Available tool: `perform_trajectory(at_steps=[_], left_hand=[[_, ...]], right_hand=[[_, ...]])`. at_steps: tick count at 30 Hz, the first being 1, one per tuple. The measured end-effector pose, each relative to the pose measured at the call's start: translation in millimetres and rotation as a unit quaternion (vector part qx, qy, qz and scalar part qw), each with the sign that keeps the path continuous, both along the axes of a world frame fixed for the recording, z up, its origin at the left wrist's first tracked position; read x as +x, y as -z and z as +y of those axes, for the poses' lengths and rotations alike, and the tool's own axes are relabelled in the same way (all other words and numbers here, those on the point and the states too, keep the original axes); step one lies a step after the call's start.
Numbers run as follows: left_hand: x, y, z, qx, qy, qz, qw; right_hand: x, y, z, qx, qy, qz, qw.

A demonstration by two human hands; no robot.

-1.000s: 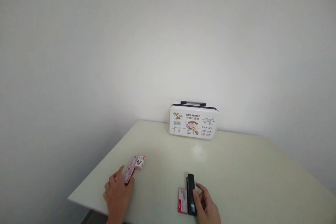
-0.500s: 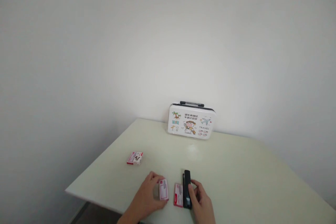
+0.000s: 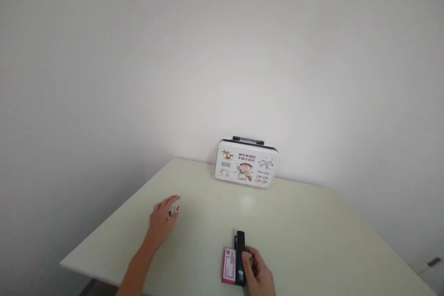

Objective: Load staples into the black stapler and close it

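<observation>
My left hand [image 3: 162, 218] is at the left of the table, thumb and fingers apart around a small white and red box [image 3: 175, 208]. Most of that box is hidden behind the hand, and I cannot tell whether the fingertips touch it. My right hand [image 3: 258, 270] grips a black stapler [image 3: 240, 254], which stands lengthwise on the table near the front. Against the stapler's left side lies a pink and white staple box [image 3: 229, 264], seemingly stacked on another box.
A white case [image 3: 246, 166] with cartoon prints and a dark handle leans against the wall at the back of the pale table [image 3: 294, 231]. The table's left edge runs close beyond my left forearm.
My left hand has let go of the staple box beside the stapler and moved left and away to the other boxes. My right hand stays on the stapler. The view has shifted slightly.
</observation>
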State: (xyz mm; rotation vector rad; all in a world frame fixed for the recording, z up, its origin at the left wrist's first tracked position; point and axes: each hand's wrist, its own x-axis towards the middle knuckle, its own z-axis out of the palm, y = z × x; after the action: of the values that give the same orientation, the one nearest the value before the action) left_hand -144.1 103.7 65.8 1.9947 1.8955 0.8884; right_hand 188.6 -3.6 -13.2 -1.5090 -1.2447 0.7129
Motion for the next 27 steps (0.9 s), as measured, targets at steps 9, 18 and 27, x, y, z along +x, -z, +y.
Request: perform_trajectory(at_steps=[9, 18, 27], left_hand=[[-40.0, 52.7, -54.3, -0.044, -0.024, 0.049, 0.998], [121.0, -6.2, -88.5, -0.058, 0.280, -0.080, 0.955], [99.0, 3.7, -60.0, -0.052, 0.208, -0.091, 0.973]], right_hand=[[0.6, 2.6, 1.5, -0.022, 0.005, 0.000, 1.000], [-2.0, -10.6, -4.6, -0.014, -0.017, -0.012, 1.000], [-4.3, -5.1, -10.5, -0.004, 0.024, 0.061, 0.998]])
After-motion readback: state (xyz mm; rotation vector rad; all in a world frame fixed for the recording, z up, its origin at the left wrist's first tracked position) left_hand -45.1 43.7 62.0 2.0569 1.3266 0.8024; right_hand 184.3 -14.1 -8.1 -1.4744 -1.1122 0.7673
